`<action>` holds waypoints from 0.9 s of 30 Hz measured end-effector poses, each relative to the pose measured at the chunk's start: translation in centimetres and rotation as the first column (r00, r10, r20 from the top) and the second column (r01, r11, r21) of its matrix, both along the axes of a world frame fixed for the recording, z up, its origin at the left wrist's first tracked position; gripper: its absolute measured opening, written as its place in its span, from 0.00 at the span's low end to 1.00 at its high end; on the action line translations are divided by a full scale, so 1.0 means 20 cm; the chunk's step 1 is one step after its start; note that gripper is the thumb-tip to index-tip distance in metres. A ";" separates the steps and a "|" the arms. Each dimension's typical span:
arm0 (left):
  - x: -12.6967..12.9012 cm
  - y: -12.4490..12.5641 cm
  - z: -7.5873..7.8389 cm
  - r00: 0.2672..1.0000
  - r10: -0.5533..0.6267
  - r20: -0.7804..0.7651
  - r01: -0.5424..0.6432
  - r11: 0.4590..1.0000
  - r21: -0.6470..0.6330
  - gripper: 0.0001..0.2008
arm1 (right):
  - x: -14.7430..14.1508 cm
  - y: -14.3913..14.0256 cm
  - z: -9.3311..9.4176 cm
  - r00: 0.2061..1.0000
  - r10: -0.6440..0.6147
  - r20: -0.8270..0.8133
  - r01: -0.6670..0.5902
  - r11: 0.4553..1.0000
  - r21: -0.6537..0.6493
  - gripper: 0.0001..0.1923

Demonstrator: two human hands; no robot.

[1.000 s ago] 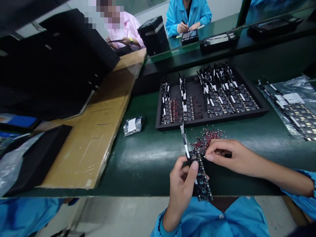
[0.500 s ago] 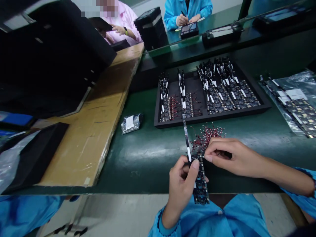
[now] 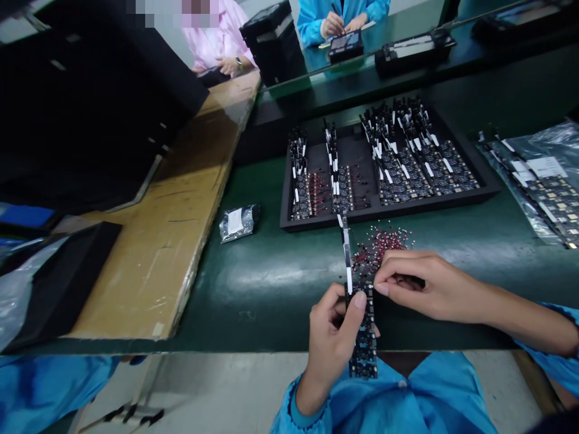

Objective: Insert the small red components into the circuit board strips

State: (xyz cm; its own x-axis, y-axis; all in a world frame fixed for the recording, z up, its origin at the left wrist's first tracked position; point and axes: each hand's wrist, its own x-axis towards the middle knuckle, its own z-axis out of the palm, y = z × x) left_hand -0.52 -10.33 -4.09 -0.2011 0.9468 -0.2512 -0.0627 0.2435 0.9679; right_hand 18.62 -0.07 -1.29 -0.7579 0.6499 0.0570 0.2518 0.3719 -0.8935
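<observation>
My left hand point(image 3: 332, 337) grips a narrow black circuit board strip point(image 3: 364, 340) with a white-marked tail pointing away from me, held over the table's near edge. My right hand point(image 3: 418, 283) rests just right of the strip's upper end, fingertips pinched together at the edge of a pile of small red-wired parts point(image 3: 377, 244); whether a part sits between the fingers is hidden. Behind the pile stands a black tray point(image 3: 486, 194) holding several rows of the same strips.
A small silver packet point(image 3: 236, 222) lies left of the tray. A cardboard sheet point(image 3: 181, 211) and black foam pieces point(image 3: 58, 283) fill the left side. A clear bag of boards point(image 3: 543, 187) lies at right. Two other people sit across the bench.
The strip in my left hand has turned a little more upright and shifted slightly toward me. My right hand has stayed at the red-wired pile. The view has tilted down a bit.
</observation>
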 end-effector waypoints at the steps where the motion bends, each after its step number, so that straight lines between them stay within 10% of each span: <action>1: 0.00 0.00 0.00 1.000 -0.001 0.004 0.001 1.000 -0.005 0.13 | 0.00 0.00 0.00 1.000 0.003 0.001 -0.003 1.000 0.004 0.08; 27: 0.00 0.01 -0.05 0.998 0.008 0.060 -0.006 1.000 -0.026 0.15 | -0.06 -0.03 -0.06 0.986 -0.089 -0.138 0.045 0.955 -0.293 0.07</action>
